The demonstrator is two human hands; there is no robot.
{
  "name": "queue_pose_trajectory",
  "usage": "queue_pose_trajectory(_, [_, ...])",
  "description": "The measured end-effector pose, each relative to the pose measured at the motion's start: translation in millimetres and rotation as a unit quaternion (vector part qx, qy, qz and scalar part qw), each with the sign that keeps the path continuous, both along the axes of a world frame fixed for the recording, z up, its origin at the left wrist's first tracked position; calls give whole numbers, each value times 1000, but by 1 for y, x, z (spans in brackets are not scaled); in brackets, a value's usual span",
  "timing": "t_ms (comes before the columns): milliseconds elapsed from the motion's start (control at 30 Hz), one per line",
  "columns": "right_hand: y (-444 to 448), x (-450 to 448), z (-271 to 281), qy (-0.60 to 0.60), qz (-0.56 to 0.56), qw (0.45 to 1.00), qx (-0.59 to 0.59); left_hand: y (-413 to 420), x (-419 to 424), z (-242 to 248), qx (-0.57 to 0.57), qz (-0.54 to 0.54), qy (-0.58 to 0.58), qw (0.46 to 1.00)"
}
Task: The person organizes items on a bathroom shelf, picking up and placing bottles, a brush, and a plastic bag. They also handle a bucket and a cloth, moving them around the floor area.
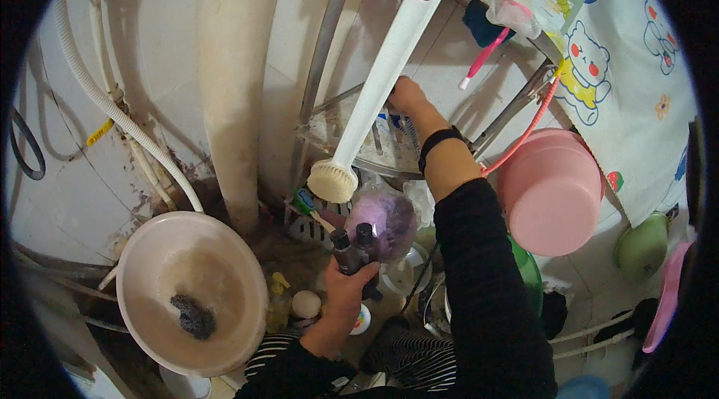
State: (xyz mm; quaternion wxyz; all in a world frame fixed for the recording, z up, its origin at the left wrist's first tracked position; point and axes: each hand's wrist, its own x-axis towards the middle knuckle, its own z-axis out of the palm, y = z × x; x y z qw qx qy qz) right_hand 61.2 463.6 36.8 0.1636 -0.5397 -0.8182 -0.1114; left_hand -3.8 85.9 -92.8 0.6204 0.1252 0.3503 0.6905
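Two dark bottles (pixel 348 253) with black caps stand side by side in my left hand (pixel 344 295), its thumb lying across them. My right hand (pixel 410 98) reaches over the middle tier of a metal corner shelf (pixel 365 143). A long white-handled brush (pixel 393 67) hangs in front of it and partly covers its fingers. What the fingers hold, if anything, I cannot tell. A blue-and-white packet (pixel 387 126) lies on that tier below the hand. Just beyond the bottles is a purple item in clear plastic (pixel 382 219).
A basin (pixel 129 286) with murky water and a dark scouring pad (pixel 194 317) stands at the left. A pink basin (pixel 550 191) hangs at the right, near a printed curtain (pixel 623 95). A pink toothbrush (pixel 486 59) hangs from the upper tier. A thick pipe (pixel 233 90) rises behind.
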Motion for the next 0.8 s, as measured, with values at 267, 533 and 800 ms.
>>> queue_pose_trajectory(267, [-32,-13,-9,-48,86,995,1,-2,4,2,24,32,13,999])
queue_pose_trajectory(533, [-124,-38,-4,-69,244,967,-14,-6,11,2,45,14,-6,999])
queue_pose_trajectory(800, [-132,-51,-9,14,372,928,5,-3,16,-4,38,11,5,999])
